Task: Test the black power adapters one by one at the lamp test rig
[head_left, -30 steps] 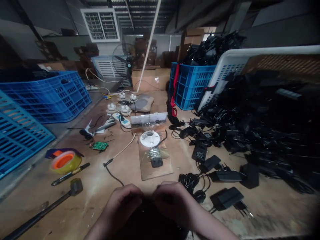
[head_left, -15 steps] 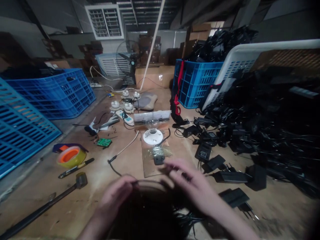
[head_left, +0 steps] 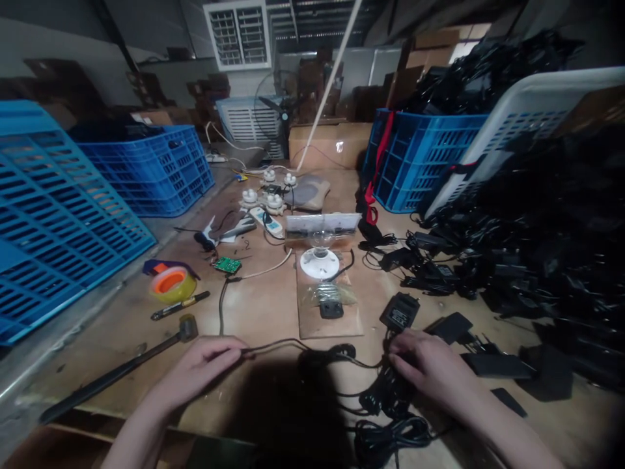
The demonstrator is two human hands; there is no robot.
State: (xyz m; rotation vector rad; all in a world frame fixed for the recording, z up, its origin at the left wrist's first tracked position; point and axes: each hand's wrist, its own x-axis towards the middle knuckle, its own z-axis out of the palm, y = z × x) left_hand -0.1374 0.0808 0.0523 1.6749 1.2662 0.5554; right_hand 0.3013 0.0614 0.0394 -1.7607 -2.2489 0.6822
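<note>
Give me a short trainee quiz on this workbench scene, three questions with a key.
1. True or false: the left hand pinches a thin black cable.
2. What lies under the right hand? A) a coiled black cable B) a roll of tape C) a light bulb
3. Fill the gap: the circuit board to the left of the white lamp holder is ____.

Key: 1 true; 2 A; 3 green.

Smooth black charger cable, matt black plastic chargers, rough scuffed wooden workbench, ridged blue plastic crates
</note>
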